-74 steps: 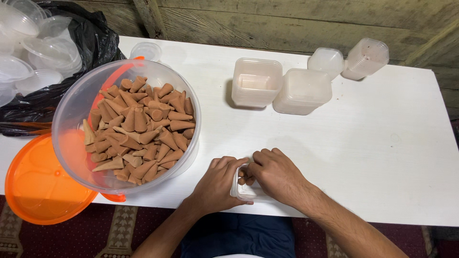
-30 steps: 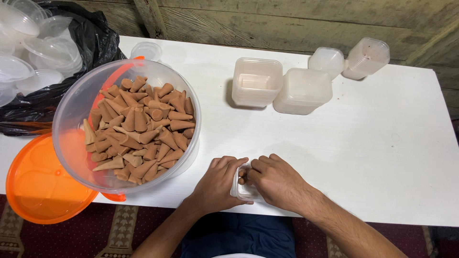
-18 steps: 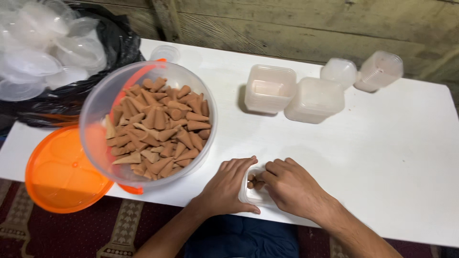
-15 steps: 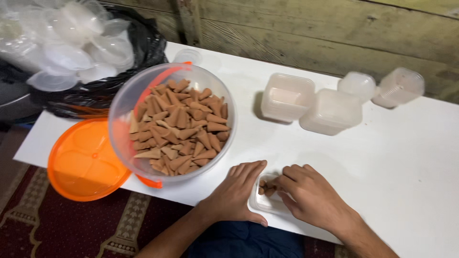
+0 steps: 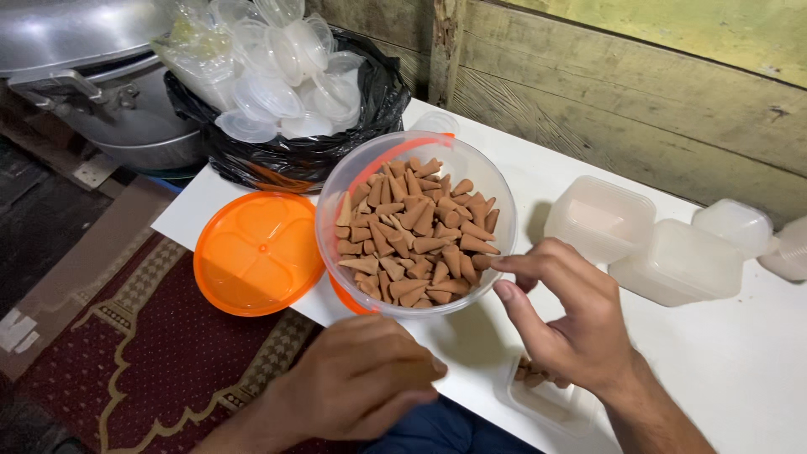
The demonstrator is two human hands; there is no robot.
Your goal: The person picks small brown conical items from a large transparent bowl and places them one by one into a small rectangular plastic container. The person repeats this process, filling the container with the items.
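White table [image 5: 740, 370] against rough wooden planks carries the work. Right hand [image 5: 567, 324] reaches left, fingers part-curled and grasping nothing, forefinger tip touching a brown cone [image 5: 481, 261] at the near rim of the clear tub [image 5: 416, 223]. That cone's long axis runs roughly along the finger. Just beneath the same wrist sits a small clear box [image 5: 551, 403] holding about 2 cones. Left hand [image 5: 366, 387] rests loosely curled, empty, at the table edge, farther from the tub.

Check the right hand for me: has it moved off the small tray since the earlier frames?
Yes. The right hand has risen from the small clear tray toward the big tub of brown cones, fingertips now at its rim.
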